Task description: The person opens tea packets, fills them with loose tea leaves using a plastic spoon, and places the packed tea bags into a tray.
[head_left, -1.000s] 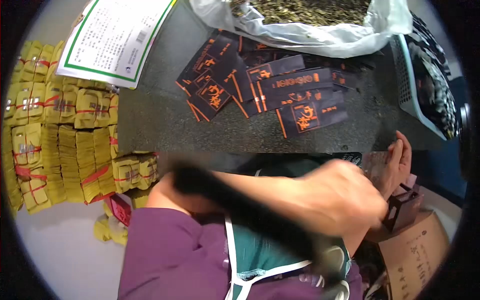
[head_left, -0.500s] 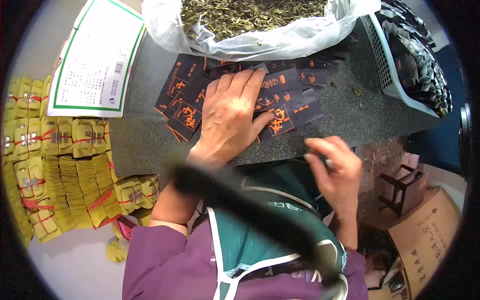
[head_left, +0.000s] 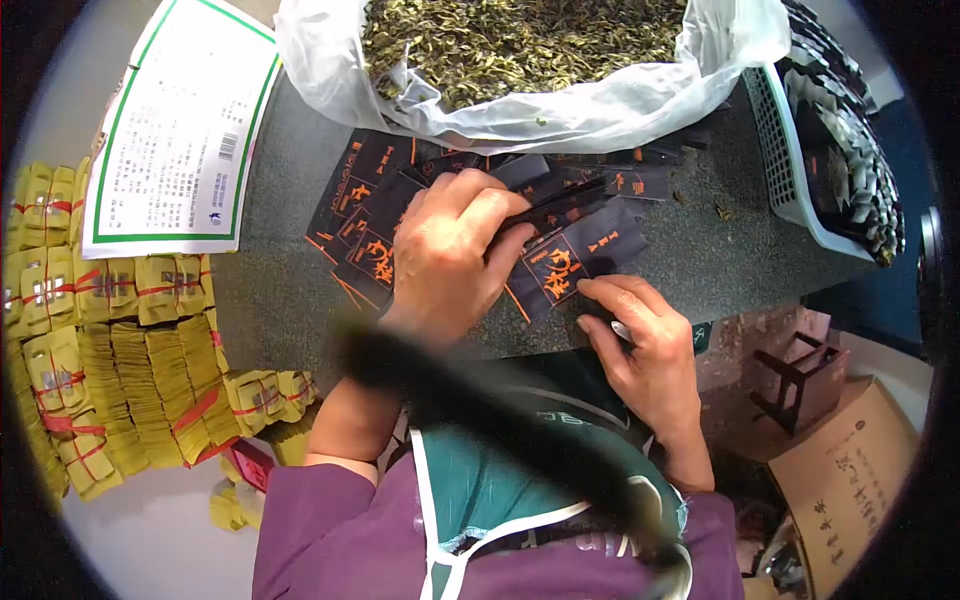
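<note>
left hand [head_left: 455,250] on pile of black packets [head_left: 575,258], thumb and fingers closed on packet edges. right hand [head_left: 645,350] just right of it, thumb and forefinger parted, fingertips at near corner of front packet; cannot tell if touching. packets under and between hands, on tabletop [head_left: 720,250]. beyond hands: plastic bag [head_left: 590,125] of dried leaves [head_left: 530,45]. right of right hand, farther off: basket [head_left: 785,150] of packets, small stool [head_left: 800,385], cardboard box [head_left: 850,480]. left of left hand: printed sheet [head_left: 180,140], yellow bundles [head_left: 150,380] with red ties.

Orange "肉桂" on black packets [head_left: 588,252]
</note>
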A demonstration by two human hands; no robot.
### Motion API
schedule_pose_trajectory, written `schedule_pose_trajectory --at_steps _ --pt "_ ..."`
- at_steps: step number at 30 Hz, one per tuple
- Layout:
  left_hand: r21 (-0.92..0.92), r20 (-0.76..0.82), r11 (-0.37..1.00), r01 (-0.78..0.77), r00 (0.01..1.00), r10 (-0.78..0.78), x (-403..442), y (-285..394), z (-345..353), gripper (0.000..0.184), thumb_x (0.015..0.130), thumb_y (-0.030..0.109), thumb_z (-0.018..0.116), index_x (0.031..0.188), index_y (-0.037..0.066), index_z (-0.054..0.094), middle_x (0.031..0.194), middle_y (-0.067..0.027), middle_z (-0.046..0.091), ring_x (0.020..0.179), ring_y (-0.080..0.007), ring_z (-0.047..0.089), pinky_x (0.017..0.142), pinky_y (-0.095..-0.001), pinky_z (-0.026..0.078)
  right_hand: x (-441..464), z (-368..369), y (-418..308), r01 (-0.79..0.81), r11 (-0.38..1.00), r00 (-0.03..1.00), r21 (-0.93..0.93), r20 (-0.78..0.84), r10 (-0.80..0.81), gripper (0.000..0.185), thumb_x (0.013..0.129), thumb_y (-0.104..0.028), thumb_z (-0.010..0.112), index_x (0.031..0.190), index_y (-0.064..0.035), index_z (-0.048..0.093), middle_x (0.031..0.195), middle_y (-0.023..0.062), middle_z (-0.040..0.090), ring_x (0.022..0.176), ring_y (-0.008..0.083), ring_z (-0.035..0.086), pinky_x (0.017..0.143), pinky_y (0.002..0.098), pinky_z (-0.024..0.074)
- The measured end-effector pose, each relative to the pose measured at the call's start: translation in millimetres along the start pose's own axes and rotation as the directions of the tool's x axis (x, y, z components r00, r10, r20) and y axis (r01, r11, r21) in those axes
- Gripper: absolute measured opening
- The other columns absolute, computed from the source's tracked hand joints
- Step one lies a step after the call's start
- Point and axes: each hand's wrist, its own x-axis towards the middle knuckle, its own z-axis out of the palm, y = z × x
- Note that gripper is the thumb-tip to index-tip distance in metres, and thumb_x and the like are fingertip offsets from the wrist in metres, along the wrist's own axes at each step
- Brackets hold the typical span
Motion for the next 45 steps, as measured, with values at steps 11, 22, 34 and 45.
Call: schedule_pose_trajectory --at_steps 11,22,34,45 --pt "-0.348 -0.071 0.935 0.065 0.993 -0.095 -5 8 -50 0.015 0.081 -0.011 0.069 0.093 -0.003 0.068 0.097 -0.0125 0.069 0.085 -0.0203 0.065 0.075 -0.0295 0.051 14 5 -9 -0.085 0.996 0.995 -0.006 0.053 0.085 0.027 0.087 -0.003 0.071 0.114 -0.0042 0.069 0.105 0.0148 0.067 0.084 0.0327 0.070 0.070 0.0384 0.0561" --pt "-0.356 -0.291 0.927 -0.123 0.957 0.016 -14 9 -46 0.029 0.067 -0.005 0.082 0.092 0.008 0.074 0.090 -0.0075 0.068 0.080 -0.0202 0.067 0.070 -0.0308 0.056 7 -56 -2 -0.010 0.857 0.847 0.515 -0.452 0.281 0.051 0.110 -0.043 0.040 0.103 0.0002 0.066 0.076 -0.0018 0.039 0.063 0.0065 0.041 0.057 0.0220 0.0308" --pt "-0.052 -0.278 0.969 -0.242 0.935 0.219 -22 22 -63 0.017 0.079 0.002 0.077 0.095 0.003 0.073 0.094 -0.0116 0.067 0.084 -0.0255 0.066 0.078 -0.0416 0.055 31 -66 -47 0.089 0.770 0.956 0.632 -0.272 0.112 0.048 0.105 -0.045 0.052 0.084 -0.0017 0.057 0.067 0.0063 0.053 0.057 0.0135 0.055 0.052 0.0233 0.0372" --pt "-0.200 -0.085 0.945 -0.259 0.965 0.247 -20 19 -61 0.053 0.097 0.050 0.061 0.122 0.004 0.059 0.120 -0.0205 0.067 0.103 -0.0370 0.069 0.088 -0.0466 0.056 47 -43 -59 -0.163 0.655 0.986 0.738 0.108 0.123 0.025 0.107 -0.017 0.053 0.096 0.0021 0.065 0.081 0.0049 0.063 0.066 0.0065 0.056 0.061 0.0214 0.0460"
